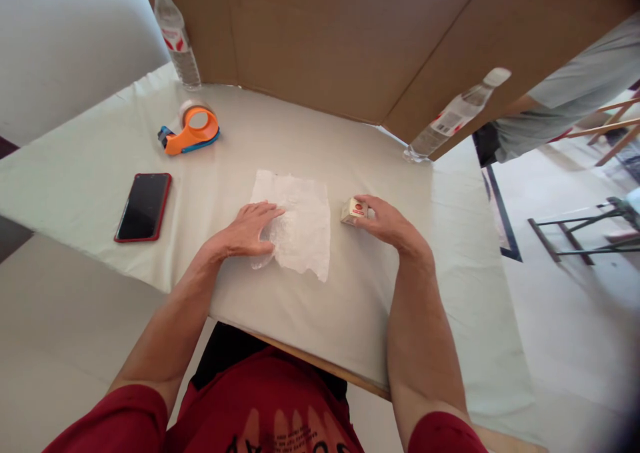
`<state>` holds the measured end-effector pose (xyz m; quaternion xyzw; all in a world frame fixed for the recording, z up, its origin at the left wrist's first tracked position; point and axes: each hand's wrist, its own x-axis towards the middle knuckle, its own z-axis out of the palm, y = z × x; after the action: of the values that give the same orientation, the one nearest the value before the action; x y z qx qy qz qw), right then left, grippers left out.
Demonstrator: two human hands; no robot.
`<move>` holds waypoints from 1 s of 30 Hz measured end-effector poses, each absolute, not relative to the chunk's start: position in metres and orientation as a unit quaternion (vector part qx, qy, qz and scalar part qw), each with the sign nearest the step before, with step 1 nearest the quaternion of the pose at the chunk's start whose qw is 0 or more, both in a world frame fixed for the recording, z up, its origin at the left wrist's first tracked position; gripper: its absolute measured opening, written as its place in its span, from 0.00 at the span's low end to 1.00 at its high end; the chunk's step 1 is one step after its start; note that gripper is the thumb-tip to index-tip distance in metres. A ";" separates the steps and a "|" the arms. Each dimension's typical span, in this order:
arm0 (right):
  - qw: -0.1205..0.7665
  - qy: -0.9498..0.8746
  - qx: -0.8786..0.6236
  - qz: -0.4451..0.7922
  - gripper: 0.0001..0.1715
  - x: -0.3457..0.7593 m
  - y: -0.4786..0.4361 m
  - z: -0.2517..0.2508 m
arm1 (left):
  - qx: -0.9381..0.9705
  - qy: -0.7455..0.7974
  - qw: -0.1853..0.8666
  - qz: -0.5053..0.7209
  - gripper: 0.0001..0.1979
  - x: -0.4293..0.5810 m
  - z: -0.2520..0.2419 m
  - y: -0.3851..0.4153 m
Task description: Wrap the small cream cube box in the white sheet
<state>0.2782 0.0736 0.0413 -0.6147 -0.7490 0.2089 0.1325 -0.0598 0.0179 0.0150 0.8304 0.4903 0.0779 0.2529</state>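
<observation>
head view, progress: early on, by judgement; bubble-wrap sheet point(305, 219) already spread out flat on the cloth-covered table point(360, 319), small carton point(353, 210) already in hand.
head view, remaining: carton not on the sheet, only just beside its right edge; sheet not folded around anything; orange tape dispenser point(194, 137) untouched, well apart from both hands.
small carton: cream-white, boxy, with a red-brown emblem and a red band on the visible face; closed by the look of it, far end hidden by fingers; small print too blurred to read.
bubble-wrap sheet: whitish, roughly squarish, wrinkled, ragged along the near edge, more see-through at the near left corner.
right hand point(389, 223): narrowed around the carton, thumb on the near side, fingers over the far side.
left hand point(249, 231): spread wide, palm down on the sheet's left part, thumb apart from fingers, gripping nothing visible.
red-cased phone point(144, 207): flat on the table, left of the left hand.
</observation>
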 end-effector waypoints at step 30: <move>0.051 -0.870 -0.416 0.261 0.33 0.206 0.055 0.025 | 0.838 0.498 0.196 0.109 0.36 -0.052 0.002 0.017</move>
<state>0.2061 0.0547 0.0251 -0.4157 -0.8698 0.2610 0.0506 -0.0517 0.0173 0.0024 0.8378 0.4980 0.1089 0.1957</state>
